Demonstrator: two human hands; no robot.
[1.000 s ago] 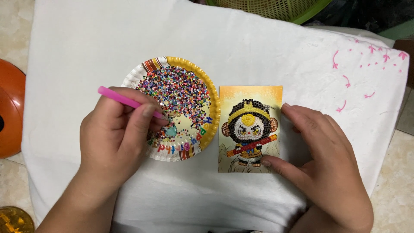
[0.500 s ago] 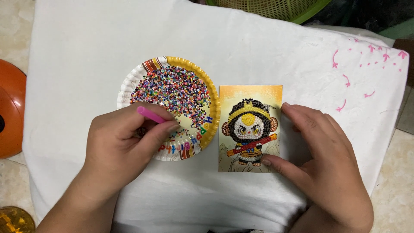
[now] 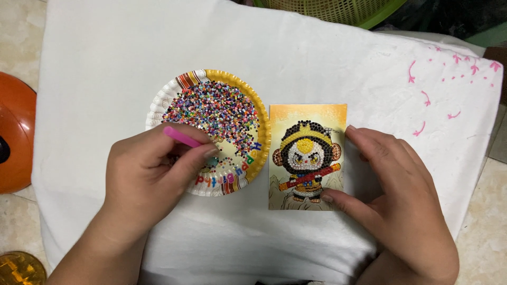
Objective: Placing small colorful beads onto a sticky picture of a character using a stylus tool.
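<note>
I had my left hand [image 3: 142,184] curled over the near edge of the paper plate [image 3: 158,103], its fingers [image 3: 198,158] pressed together and pinching a thin pink pen [image 3: 180,136]. The pen's tip was hidden under my fingertips, so I could not tell whether it touched anything. Just beyond those fingers lay the heap of small coloured beads [image 3: 211,113], spread across the middle of the plate and reaching right up to my knuckles.

My right hand [image 3: 401,206] rested flat beside the picture card [image 3: 308,113], fingers [image 3: 369,142] loosely spread and not gripping. The forefinger touched the card's right edge near the top, and the thumb [image 3: 343,200] pressed on its lower right corner. The card lay just left of those fingers, showing a cartoon monkey figure filled in with beads against an orange and yellow background. Card and plate sat just beside each other, the plate's yellow rim nearly at the card's left edge, between my two hands.

Everything lay on a white cloth [image 3: 296,58] over the table. Far left of my left-hand fingers was an orange round object [image 3: 18,137] on the floor, and well beyond both hands a green basket [image 3: 338,8].
</note>
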